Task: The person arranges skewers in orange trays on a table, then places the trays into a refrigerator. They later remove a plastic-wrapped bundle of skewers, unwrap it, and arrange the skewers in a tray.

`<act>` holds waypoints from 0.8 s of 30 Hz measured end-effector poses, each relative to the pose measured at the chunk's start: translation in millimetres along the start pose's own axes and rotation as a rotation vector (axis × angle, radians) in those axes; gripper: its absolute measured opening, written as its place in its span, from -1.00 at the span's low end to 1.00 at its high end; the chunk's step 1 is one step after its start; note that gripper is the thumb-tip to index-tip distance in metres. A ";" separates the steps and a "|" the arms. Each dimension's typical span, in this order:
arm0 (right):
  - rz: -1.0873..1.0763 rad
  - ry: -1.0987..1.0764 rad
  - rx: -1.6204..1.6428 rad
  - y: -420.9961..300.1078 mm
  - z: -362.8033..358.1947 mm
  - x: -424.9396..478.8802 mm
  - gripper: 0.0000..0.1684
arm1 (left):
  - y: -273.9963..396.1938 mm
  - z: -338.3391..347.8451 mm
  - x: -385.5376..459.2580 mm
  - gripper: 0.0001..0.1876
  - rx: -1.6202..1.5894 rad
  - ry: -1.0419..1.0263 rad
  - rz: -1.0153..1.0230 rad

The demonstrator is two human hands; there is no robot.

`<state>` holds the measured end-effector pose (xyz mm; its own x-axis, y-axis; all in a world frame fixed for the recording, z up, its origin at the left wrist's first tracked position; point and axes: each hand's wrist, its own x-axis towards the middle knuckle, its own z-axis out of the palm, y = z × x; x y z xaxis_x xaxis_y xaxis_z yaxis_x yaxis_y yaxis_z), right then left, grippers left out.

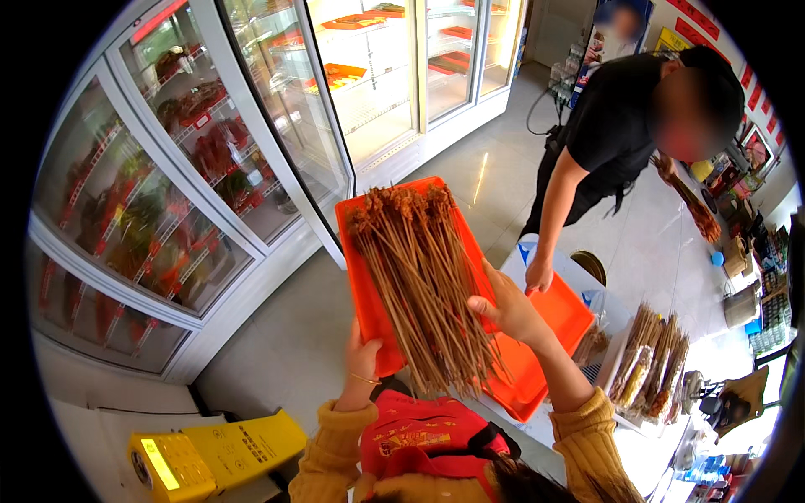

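My two hands hold up an orange plastic tray loaded with meat skewers on thin wooden sticks. The meat ends lie at the far side, and the sticks fan out past the near rim. My left hand grips the near left edge, thumb inside the rim. At the right edge, my right hand holds the tray with its thumb towards the sticks. Just beyond my right forearm, another orange tray rests over a white table, and a co-worker's hand touches its far edge.
Glass-door refrigerated cabinets line the left and far side; one glass door stands ajar. A co-worker leans in, holding a skewer bunch. Bagged skewers fill a white box at right. A yellow device sits lower left.
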<state>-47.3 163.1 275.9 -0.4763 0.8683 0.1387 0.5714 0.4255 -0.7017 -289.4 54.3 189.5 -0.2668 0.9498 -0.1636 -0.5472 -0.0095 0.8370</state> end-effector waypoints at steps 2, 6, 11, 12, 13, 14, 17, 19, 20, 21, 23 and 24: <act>0.002 -0.068 -0.074 -17.0 11.6 28.9 0.06 | 9.2 -9.6 36.8 -0.28 0.048 -0.009 0.008; 0.124 -0.041 -0.043 -26.2 49.7 81.7 0.15 | 20.9 -8.2 105.1 -0.27 0.047 -0.047 0.014; 0.278 0.011 -0.267 -28.2 69.6 155.6 0.17 | 23.6 10.5 188.8 -0.26 0.082 -0.077 -0.013; 0.299 0.022 -0.295 -21.9 71.0 167.5 0.16 | 21.5 15.7 207.1 -0.25 0.065 -0.093 -0.017; 0.320 0.031 -0.323 -13.6 70.4 180.6 0.15 | 18.3 21.5 225.6 -0.25 0.049 -0.109 -0.021; 0.318 0.059 -0.320 -3.0 67.8 195.4 0.02 | 14.5 28.6 244.2 -0.25 0.033 -0.124 -0.025; 0.372 0.094 -0.273 39.4 50.7 239.6 -0.07 | 11.3 55.9 300.4 -0.25 -0.004 -0.159 -0.088; 0.371 0.117 -0.254 62.1 33.7 272.3 -0.11 | 5.9 72.9 345.0 -0.25 0.039 -0.192 -0.066; 0.373 0.125 -0.230 74.4 23.1 289.6 -0.11 | 3.1 80.8 367.8 -0.25 0.057 -0.209 -0.054; 0.366 0.126 -0.201 87.9 11.7 307.9 -0.10 | 0.8 88.0 390.2 -0.25 0.084 -0.204 -0.033; 0.328 0.110 -0.186 111.2 -7.3 341.5 -0.05 | -2.1 104.7 437.6 -0.24 0.131 -0.197 0.012; 0.317 0.105 -0.200 121.6 -21.5 357.2 -0.04 | -2.0 118.1 457.5 -0.24 0.116 -0.204 -0.024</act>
<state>-133.6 530.5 255.0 -0.1896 0.9817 0.0150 0.8034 0.1639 -0.5724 -316.7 525.7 174.7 -0.0821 0.9930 -0.0850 -0.4538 0.0387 0.8903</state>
